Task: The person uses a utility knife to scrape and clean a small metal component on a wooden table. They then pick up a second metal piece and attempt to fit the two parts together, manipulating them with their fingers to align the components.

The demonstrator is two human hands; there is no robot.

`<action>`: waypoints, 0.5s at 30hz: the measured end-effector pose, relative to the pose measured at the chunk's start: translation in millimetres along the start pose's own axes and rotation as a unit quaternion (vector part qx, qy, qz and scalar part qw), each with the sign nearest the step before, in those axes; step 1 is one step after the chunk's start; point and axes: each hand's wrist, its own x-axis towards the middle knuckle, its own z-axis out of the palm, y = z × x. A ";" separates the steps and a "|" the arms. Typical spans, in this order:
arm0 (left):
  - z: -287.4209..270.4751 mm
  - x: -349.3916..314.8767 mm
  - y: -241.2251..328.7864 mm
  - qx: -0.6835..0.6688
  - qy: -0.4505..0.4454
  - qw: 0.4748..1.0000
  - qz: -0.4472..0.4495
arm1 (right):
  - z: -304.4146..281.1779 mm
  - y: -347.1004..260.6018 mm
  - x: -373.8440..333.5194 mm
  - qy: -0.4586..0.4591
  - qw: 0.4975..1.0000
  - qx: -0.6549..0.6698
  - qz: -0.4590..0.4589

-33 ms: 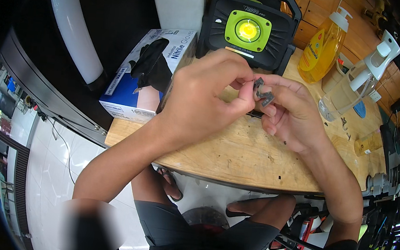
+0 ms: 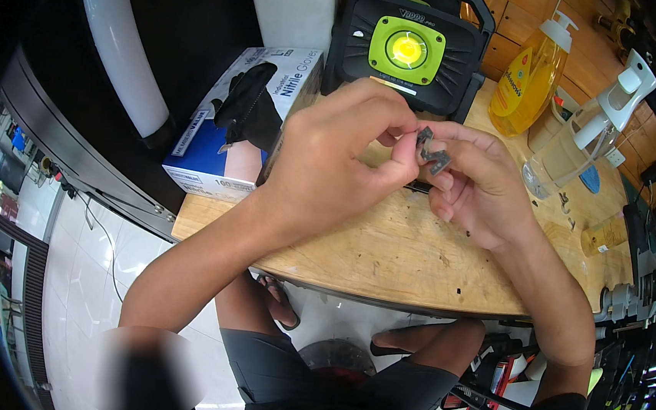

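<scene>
Above the wooden workbench (image 2: 354, 261), my right hand (image 2: 491, 187) holds a small dark grey, angular notched piece (image 2: 439, 162) between thumb and fingers. A lighter patch shows in the middle of the piece; its exact kind is not clear. My left hand (image 2: 339, 156) comes in from the left, thumb and index finger pinched together right at the piece's upper left edge. Whether those fingertips grip the piece itself or something tiny on it is hidden. Both hands are raised in front of a lit black and lime-green work lamp (image 2: 408, 51).
A blue and white glove box (image 2: 208, 161) with a black glove sticking out stands left. On the right are a yellow pump bottle (image 2: 523, 89), a clear spray bottle (image 2: 571, 147) and a small amber container (image 2: 604, 236). Dark crumbs lie on the benchtop.
</scene>
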 end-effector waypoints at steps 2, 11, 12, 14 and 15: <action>-0.8 0.0 -0.9 0.009 -0.008 1.000 -0.003 | -2.0 -0.1 0.5 -0.010 1.000 0.002 0.003; -9.7 -0.2 -0.8 0.005 -0.083 0.996 0.015 | -2.7 -2.3 1.5 -0.011 1.000 0.004 0.001; -9.6 -0.1 1.0 0.010 -0.087 0.996 0.006 | -4.0 -1.8 1.5 -0.009 1.000 0.002 0.001; -9.7 0.1 6.5 0.022 -0.097 0.995 -0.012 | -6.8 -0.8 1.8 -0.011 1.000 0.000 0.005; -9.3 0.2 6.5 0.031 -0.093 0.995 -0.004 | -7.7 -0.4 2.4 -0.015 1.000 -0.001 0.009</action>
